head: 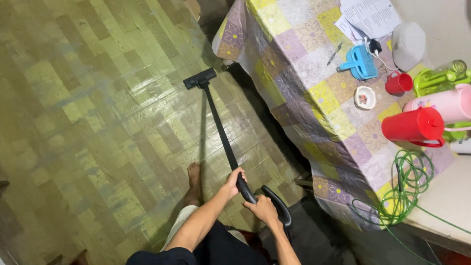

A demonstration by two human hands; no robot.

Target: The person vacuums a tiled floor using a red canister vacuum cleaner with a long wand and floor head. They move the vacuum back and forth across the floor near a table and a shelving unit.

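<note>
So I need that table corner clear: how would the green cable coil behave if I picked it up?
The green cable coil would probably go floppy: its loops lie loose and untied. Strands already hang over the table edge, so it may trail and snag.

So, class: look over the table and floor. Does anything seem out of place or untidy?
Yes. A green cord lies in a loose tangle at the table's near corner, with loops and strands hanging over the edge. Both hands, left and right, grip the vacuum; its head sits flat on the floor.
</note>
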